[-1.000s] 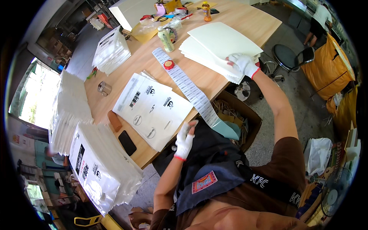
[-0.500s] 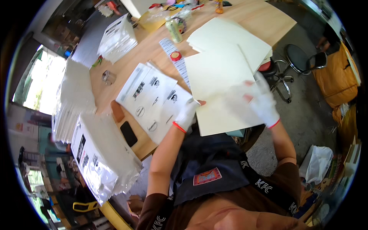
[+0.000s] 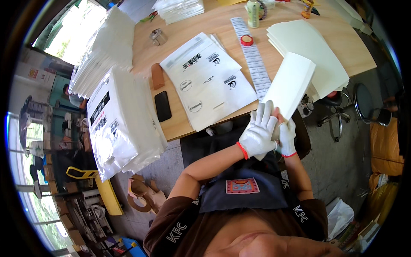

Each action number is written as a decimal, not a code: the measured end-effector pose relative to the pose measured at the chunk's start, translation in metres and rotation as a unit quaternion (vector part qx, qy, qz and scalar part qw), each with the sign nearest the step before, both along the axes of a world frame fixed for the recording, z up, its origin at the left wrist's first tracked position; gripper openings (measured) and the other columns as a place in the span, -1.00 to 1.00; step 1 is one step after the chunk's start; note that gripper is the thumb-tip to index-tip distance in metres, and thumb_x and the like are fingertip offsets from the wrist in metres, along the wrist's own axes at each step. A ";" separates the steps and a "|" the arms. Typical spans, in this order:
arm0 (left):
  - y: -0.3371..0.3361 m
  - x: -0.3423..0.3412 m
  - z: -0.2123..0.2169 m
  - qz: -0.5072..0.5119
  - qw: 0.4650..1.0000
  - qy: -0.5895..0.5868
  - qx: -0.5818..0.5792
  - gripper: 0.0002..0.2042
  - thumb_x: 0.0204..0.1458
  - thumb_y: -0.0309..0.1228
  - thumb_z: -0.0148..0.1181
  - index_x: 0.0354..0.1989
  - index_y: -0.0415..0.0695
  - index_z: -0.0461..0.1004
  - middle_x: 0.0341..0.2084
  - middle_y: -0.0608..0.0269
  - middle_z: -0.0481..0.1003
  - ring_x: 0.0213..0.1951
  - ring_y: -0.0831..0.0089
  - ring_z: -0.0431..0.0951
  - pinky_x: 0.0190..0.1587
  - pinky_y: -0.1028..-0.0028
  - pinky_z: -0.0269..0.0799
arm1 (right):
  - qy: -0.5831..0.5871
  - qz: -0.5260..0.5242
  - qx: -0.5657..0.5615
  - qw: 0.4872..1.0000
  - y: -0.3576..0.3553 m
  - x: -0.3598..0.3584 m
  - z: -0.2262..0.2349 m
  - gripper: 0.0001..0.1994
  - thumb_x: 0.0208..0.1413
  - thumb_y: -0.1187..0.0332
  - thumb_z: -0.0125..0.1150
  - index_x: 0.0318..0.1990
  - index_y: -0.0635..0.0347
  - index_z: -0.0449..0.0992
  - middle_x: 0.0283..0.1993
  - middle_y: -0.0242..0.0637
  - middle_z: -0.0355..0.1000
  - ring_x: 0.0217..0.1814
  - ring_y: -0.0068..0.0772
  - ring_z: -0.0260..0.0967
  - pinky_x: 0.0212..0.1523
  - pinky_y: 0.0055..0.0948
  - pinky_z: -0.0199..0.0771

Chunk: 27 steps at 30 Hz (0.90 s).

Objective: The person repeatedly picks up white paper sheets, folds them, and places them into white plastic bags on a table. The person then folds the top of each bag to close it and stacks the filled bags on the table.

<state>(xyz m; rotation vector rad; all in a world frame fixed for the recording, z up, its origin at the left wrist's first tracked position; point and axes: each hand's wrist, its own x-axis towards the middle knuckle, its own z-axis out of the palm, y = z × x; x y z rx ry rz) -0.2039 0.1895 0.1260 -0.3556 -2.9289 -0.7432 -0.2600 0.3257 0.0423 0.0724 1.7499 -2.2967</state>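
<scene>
Both my hands wear white gloves with red cuffs. My left hand [image 3: 259,130] and my right hand [image 3: 287,136] are pressed together around the near end of a cream paper sheet [image 3: 290,85], folded lengthwise and pointing away from me over the table's front edge. A stack of the same cream sheets [image 3: 319,51] lies on the wooden table [image 3: 222,23] just beyond. Left of it runs a long strip of labels [image 3: 254,58] with a small red disc [image 3: 246,40] on it. Printed white bags [image 3: 205,81] lie flat in the middle.
A black phone [image 3: 162,106] and a brown block [image 3: 157,76] lie near the table's left front corner. Tall piles of white bags [image 3: 120,124] stand at the left. A green bottle [image 3: 253,12], a tape roll [image 3: 158,36] and a stool [image 3: 368,109] are nearby.
The cream sheet, held open and flat across my lap half a second ago, is now folded narrow. My hands have come together on its near end.
</scene>
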 end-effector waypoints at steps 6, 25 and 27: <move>-0.131 -0.066 -0.059 0.204 0.975 0.015 0.084 -0.59 0.02 -0.29 0.17 0.03 -0.17 0.31 -0.13 0.02 0.43 -0.04 0.14 0.42 -0.06 0.26 0.38 | 0.057 0.088 0.013 0.994 0.026 -0.008 0.040 -0.57 0.16 0.21 0.09 0.02 0.43 0.37 -0.06 -0.14 0.45 -0.10 -0.41 0.44 -0.07 -0.49 0.42; -0.213 -0.035 -0.076 0.182 0.932 -0.187 0.252 -0.78 0.03 -0.43 0.08 -0.15 -0.21 0.48 -0.36 0.22 0.57 -0.33 0.47 0.53 -0.17 0.51 0.40 | 0.336 0.293 0.357 0.821 -0.015 -0.010 0.097 -0.59 0.03 0.24 0.19 0.01 0.25 0.43 -0.04 -0.06 0.42 -0.15 -0.12 0.47 -0.18 -0.33 0.45; -0.225 -0.043 -0.058 0.167 0.950 -0.156 0.215 -0.80 0.06 -0.44 0.09 -0.16 -0.24 0.47 -0.34 0.22 0.56 -0.33 0.50 0.52 -0.16 0.53 0.39 | 0.347 0.324 0.421 0.773 -0.023 -0.010 0.095 -0.56 0.05 0.16 0.16 0.02 0.25 0.43 -0.01 -0.02 0.40 -0.17 -0.03 0.46 -0.22 -0.25 0.46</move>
